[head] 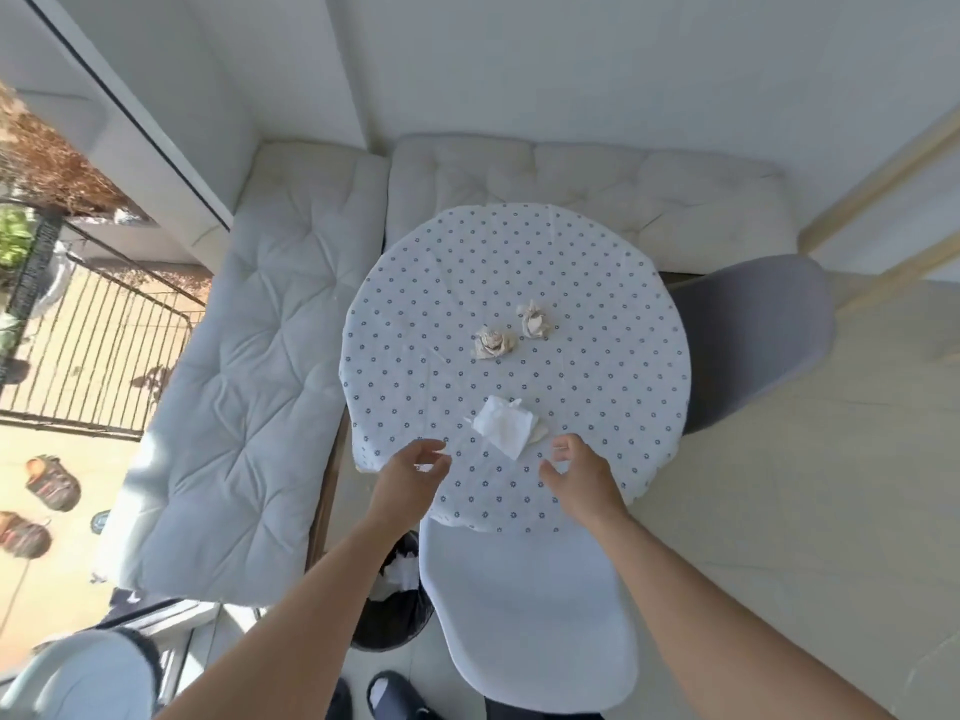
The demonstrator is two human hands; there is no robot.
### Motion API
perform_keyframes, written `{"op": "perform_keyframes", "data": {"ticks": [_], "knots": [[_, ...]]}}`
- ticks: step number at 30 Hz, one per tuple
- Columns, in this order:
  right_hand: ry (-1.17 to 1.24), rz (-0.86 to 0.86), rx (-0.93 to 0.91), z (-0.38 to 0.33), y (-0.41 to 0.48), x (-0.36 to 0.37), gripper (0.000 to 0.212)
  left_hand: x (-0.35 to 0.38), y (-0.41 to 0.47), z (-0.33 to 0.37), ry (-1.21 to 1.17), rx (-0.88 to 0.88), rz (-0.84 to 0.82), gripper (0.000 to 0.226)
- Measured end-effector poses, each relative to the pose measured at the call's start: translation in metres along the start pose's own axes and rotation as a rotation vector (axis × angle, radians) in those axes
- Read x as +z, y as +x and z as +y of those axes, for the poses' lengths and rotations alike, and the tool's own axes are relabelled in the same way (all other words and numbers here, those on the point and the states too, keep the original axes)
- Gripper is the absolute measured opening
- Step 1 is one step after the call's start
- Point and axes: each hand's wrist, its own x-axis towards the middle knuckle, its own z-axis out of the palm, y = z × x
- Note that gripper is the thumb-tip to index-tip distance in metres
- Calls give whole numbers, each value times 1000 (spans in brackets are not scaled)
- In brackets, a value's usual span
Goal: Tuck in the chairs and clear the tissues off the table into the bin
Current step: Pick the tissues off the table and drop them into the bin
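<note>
A round table (597, 283) with a dotted white cloth stands in front of me. On it lie a flat white tissue (503, 424) near the front edge and two crumpled beige tissues (493, 344) (535, 319) toward the middle. My left hand (410, 472) and my right hand (582, 475) hover over the front of the table, either side of the white tissue, fingers apart and holding nothing. A white chair (530, 615) is tucked under the near edge. A grey chair (753, 335) stands at the table's right side. A black bin (397, 605) with white tissue inside sits on the floor, left of the white chair.
A cushioned corner bench (249, 407) wraps the table's left and far sides. A glass door on the left gives onto a patio with a black railing (93, 350) and sandals (52, 483). Pale floor (805, 511) lies to the right. My feet (395, 693) are at the bottom.
</note>
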Motion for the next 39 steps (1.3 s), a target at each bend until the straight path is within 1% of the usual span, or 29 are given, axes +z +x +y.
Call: {"op": "perform_keyframes", "data": {"ticks": [4,8,11,12,15,17,20,24,27,30,32,34,37,39], "knots": [[-26,-45,40,10,40,6,37,29,36,13,17,-21,37,38],[-41,-85,35,22,65,14,50,56,63,21,40,-45,65,51],[-40,-107,42,26,78,18,53,75,77,21,26,-93,87,54],[-44,-105,33,26,78,19,53,78,77,20,27,-105,96,50],[-35,-112,18,28,85,19,50,87,81,18,25,-130,150,23],[-24,-122,11,30,88,19,49,88,83,14,9,-124,189,12],[-28,-111,-2,29,95,19,51,79,81,9,-56,-118,240,11],[-75,-82,-77,21,100,25,60,57,78,0,-147,-149,315,14],[-104,-99,-156,11,103,34,67,41,74,-9,-174,-177,328,17],[-113,-113,-233,1,108,47,67,32,69,-15,-198,-207,331,19],[-120,-105,-266,-6,110,55,65,29,66,-17,-212,-221,341,19],[-141,-88,-287,-12,111,63,58,27,62,-19,-227,-232,342,20],[-212,-53,-290,-16,111,72,29,24,54,-27,-237,-239,323,20],[-234,-42,-273,-15,110,76,16,21,47,-33,-229,-238,316,21]]}}
